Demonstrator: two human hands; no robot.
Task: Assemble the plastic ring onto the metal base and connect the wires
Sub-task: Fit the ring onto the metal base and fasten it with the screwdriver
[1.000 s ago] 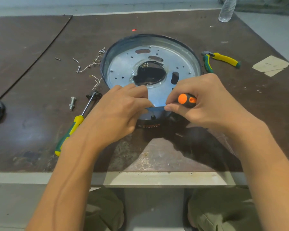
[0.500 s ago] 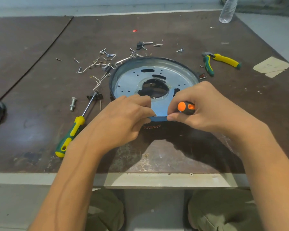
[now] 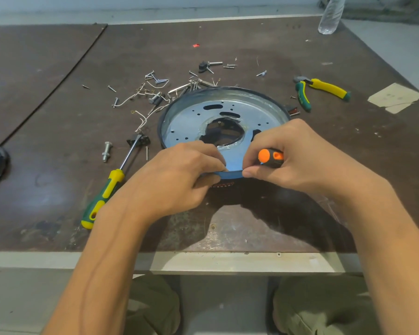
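Head view: left hand, right hand pinch metal base at near rim; right also clasps orange screwdriver.

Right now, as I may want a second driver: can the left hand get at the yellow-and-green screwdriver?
Probably yes, once it lets go: the left hand pinches the metal base, and the yellow-and-green screwdriver lies outside its wrist, nothing between.

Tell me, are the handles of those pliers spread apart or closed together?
Spread apart. The pliers lie right of the metal base, their two handles forking away from the joint with a clear gap between them.
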